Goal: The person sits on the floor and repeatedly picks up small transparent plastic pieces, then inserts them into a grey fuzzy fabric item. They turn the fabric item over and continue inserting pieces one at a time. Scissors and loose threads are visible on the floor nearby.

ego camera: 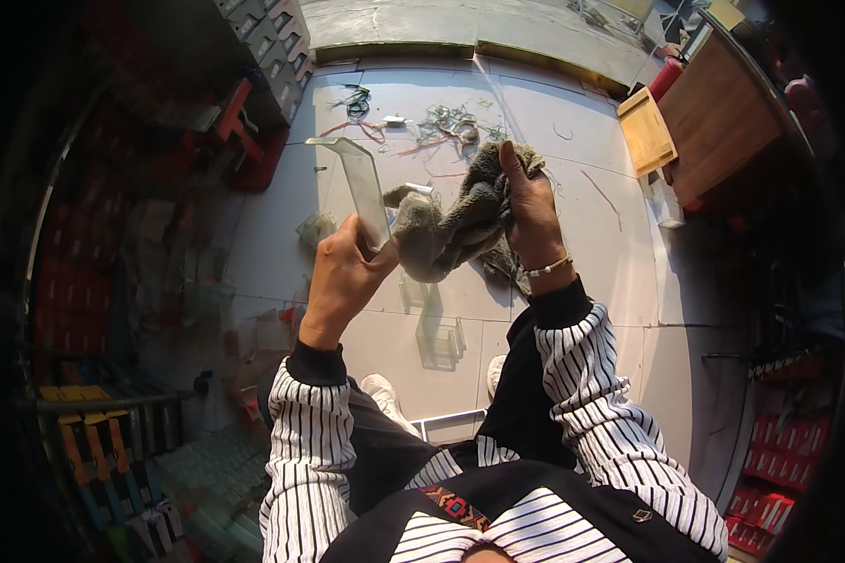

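My left hand (348,271) grips the lower end of a translucent plastic piece (358,179), which rises from the fingers and bends over at its top. Bunched in my right hand (535,211) is a grey-brown fluffy cloth (458,229), held with the thumb on top. One end of the cloth hangs close beside the left fingers; whether it touches the plastic I cannot tell. Below the hands, a clear plastic holder (440,345) lies on the tiled floor. Another clear plastic piece (317,229) is on the floor, left of my left hand.
Tangled strings and scraps (451,127) lie on the floor ahead, near a dark green string bundle (355,102). Stacked grey boxes (264,49) and red racks stand left. A wooden board (646,134) leans by a brown cabinet (736,134) at right. Red packages (781,457) fill shelving at lower right.
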`<action>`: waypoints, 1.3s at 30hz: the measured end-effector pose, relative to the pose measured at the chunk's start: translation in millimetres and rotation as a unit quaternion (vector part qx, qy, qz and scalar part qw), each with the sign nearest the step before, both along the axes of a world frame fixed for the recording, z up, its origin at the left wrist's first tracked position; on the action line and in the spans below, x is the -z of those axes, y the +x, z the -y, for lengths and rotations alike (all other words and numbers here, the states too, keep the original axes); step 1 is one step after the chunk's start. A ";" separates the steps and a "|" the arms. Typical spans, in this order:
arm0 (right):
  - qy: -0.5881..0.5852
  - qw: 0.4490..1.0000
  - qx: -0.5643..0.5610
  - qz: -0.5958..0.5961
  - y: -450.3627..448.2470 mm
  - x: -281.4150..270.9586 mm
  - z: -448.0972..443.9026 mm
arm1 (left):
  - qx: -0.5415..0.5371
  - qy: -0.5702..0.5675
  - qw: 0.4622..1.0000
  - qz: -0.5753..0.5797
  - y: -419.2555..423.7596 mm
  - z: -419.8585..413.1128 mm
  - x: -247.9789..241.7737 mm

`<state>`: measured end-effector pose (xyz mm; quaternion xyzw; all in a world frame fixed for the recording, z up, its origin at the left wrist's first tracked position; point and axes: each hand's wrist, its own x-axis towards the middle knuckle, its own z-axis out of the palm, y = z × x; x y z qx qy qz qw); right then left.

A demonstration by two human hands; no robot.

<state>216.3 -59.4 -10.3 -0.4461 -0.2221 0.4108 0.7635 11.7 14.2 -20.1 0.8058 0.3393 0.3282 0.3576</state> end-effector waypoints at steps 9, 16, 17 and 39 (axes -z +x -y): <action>-0.103 0.915 -0.043 0.389 -27.0 39.5 -21.4 | 0.034 0.132 0.990 -0.029 18.7 19.6 11.9; -0.239 0.748 -0.018 0.619 -14.7 28.9 -10.4 | 0.002 0.140 0.986 -0.091 24.9 22.4 11.1; -0.239 0.742 -0.016 0.625 -14.6 27.3 -8.8 | 0.009 0.134 0.986 -0.098 24.9 22.0 10.2; 0.013 0.985 -0.170 0.029 -40.6 14.4 -12.3 | -0.003 0.032 0.994 0.108 28.2 22.8 21.3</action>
